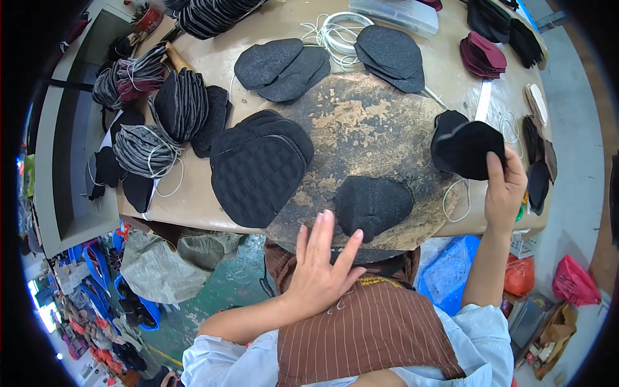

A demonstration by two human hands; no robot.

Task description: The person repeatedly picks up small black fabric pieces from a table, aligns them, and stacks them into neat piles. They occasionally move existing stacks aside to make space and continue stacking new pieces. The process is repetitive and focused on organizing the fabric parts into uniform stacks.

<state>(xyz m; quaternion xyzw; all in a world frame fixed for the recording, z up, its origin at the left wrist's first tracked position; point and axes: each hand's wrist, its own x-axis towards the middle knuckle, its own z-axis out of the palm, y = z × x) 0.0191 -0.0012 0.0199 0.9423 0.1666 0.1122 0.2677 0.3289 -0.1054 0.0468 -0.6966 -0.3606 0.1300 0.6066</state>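
Observation:
My right hand (507, 187) pinches the edge of a black fabric piece (474, 151) between thumb and fingers, over a dark piece at the board's right side. With fingers spread, my left hand (322, 264) is at the near edge of the worn round board (412, 142). Its fingertip meets the lower edge of a single rounded black piece (374, 205) lying flat there; whether it presses I cannot tell. On the board's left side rests a stack of black quilted pieces (261, 171). Beyond it are two fanned piles of dark grey pieces, left (284, 68) and right (390, 57).
Tied bundles of grey-edged pieces (145, 149) crowd the table's left, beside a wooden handle (178, 57). White cord (335, 32) lies coiled at the back near a clear plastic box (396, 14). Maroon pieces (482, 55) are stacked back right. A grey shelf (64, 148) borders the left.

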